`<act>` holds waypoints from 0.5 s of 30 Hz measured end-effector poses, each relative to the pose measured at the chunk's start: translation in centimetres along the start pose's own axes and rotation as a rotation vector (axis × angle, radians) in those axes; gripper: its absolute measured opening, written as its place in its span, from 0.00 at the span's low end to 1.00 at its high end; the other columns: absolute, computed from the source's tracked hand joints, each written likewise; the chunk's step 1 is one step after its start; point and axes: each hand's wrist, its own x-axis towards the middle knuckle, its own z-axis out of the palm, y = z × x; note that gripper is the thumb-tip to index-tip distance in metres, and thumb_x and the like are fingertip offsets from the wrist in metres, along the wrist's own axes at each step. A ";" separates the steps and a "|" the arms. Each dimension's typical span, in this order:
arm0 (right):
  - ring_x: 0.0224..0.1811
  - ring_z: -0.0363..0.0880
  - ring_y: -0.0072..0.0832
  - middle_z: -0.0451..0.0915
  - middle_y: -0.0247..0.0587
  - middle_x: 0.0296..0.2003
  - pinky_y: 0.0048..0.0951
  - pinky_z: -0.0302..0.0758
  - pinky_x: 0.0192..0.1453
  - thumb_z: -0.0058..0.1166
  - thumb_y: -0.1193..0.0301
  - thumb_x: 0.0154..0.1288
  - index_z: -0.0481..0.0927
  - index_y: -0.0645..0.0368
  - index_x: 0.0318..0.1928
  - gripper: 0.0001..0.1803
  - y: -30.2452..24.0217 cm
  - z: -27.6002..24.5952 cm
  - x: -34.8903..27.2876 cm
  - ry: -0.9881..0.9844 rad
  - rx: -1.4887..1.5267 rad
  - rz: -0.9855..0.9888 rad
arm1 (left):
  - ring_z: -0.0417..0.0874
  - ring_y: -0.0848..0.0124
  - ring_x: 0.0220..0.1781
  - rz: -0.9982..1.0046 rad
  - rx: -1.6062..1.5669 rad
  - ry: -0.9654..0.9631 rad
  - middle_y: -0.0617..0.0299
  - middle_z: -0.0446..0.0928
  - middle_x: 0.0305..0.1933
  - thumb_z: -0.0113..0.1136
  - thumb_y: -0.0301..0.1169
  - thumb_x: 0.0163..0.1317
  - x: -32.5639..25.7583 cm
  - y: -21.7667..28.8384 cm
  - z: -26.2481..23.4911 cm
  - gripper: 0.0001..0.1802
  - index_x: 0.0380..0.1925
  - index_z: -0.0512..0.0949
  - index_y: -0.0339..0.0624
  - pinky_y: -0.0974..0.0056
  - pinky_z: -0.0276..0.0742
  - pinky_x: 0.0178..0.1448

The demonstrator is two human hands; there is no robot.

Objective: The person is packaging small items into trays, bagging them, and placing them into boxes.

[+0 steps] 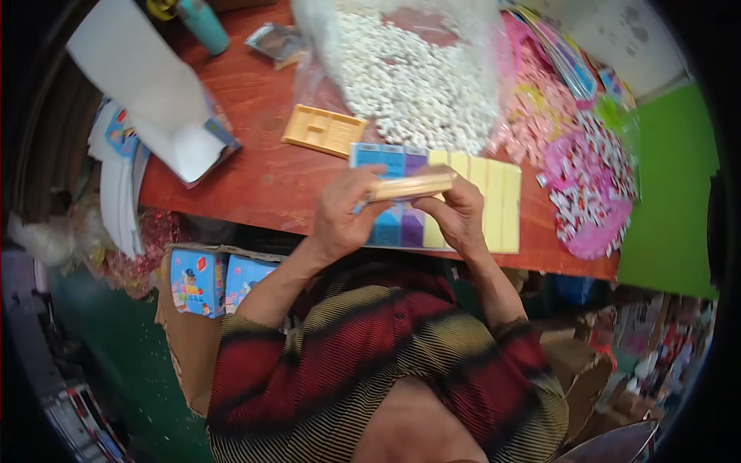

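Both hands hold a flat tan plastic tray [413, 185] edge-on above the red table [255, 177]. My left hand [345, 216] grips its left end, thumb on top. My right hand [457, 212] pinches the right end. Under them lies a flat unfolded carton sheet [486, 201], blue and purple at the left, yellow at the right. A second tan tray [324, 130] lies flat on the table beyond my left hand.
A clear bag of small white pieces [417, 77] fills the table's back. Pink and white pieces in bags [579, 177] lie at the right. White sheets and printed cartons [147, 85] sit at the left. Blue boxes [212, 282] stand in a carton below the table edge.
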 end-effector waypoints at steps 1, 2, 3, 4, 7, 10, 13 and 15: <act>0.36 0.71 0.23 0.74 0.39 0.34 0.21 0.69 0.40 0.51 0.82 0.48 0.71 0.67 0.38 0.13 -0.2 0.6 -0.3 0.061 0.213 0.143 | 0.76 0.63 0.34 -0.171 -0.123 -0.030 0.53 0.74 0.31 0.53 0.20 0.44 -0.3 0.0 0.3 0.11 0.32 0.72 0.37 0.65 0.70 0.38; 0.34 0.71 0.20 0.74 0.37 0.33 0.21 0.69 0.39 0.49 0.81 0.50 0.71 0.67 0.39 0.12 -0.6 1.3 -0.3 0.121 0.422 0.293 | 0.76 0.66 0.33 -0.339 -0.253 -0.058 0.54 0.74 0.30 0.53 0.22 0.47 -0.6 -0.1 0.6 0.10 0.32 0.72 0.36 0.66 0.70 0.37; 0.34 0.71 0.20 0.74 0.37 0.33 0.21 0.69 0.39 0.49 0.81 0.50 0.71 0.67 0.39 0.12 -0.4 2.0 -0.2 0.093 0.442 0.279 | 0.75 0.72 0.32 -0.402 -0.359 0.009 0.56 0.75 0.29 0.52 0.23 0.49 -1.2 -0.5 1.3 0.09 0.32 0.72 0.34 0.69 0.69 0.36; 0.32 0.71 0.19 0.74 0.36 0.32 0.19 0.68 0.39 0.47 0.80 0.52 0.70 0.67 0.40 0.12 0.0 2.5 -0.1 0.116 0.434 0.328 | 0.75 0.72 0.32 -0.398 -0.332 0.032 0.56 0.75 0.29 0.52 0.23 0.49 -1.8 -1.1 1.3 0.09 0.32 0.72 0.34 0.69 0.69 0.36; 0.31 0.71 0.17 0.74 0.34 0.30 0.18 0.68 0.38 0.46 0.79 0.53 0.69 0.67 0.41 0.13 1.1 3.5 0.9 0.096 0.350 0.431 | 0.74 0.74 0.30 -0.570 -0.489 0.059 0.58 0.74 0.28 0.52 0.26 0.50 -2.7 -1.8 0.8 0.13 0.36 0.70 0.32 0.71 0.69 0.34; 0.30 0.71 0.18 0.74 0.36 0.30 0.17 0.68 0.36 0.46 0.78 0.52 0.68 0.67 0.42 0.13 2.2 4.2 2.6 0.008 0.311 0.499 | 0.74 0.74 0.28 -0.596 -0.276 0.066 0.56 0.74 0.27 0.51 0.27 0.51 -3.3 -2.8 -1.3 0.17 0.42 0.66 0.32 0.70 0.69 0.32; 0.29 0.72 0.18 0.74 0.37 0.29 0.18 0.69 0.33 0.47 0.76 0.52 0.68 0.66 0.42 0.15 3.5 5.1 6.2 -0.041 0.232 0.516 | 0.71 0.76 0.22 -0.435 0.141 0.262 0.61 0.72 0.21 0.46 0.29 0.56 -2.5 -2.9 -5.9 0.17 0.45 0.64 0.33 0.69 0.67 0.25; 0.29 0.72 0.19 0.73 0.39 0.28 0.19 0.69 0.31 0.48 0.73 0.51 0.69 0.66 0.41 0.15 6.3 6.7 9.6 -0.035 0.136 0.478 | 0.71 0.80 0.27 -0.483 0.170 0.420 0.63 0.72 0.27 0.45 0.29 0.57 -1.7 -2.7 -8.0 0.13 0.41 0.68 0.33 0.73 0.67 0.29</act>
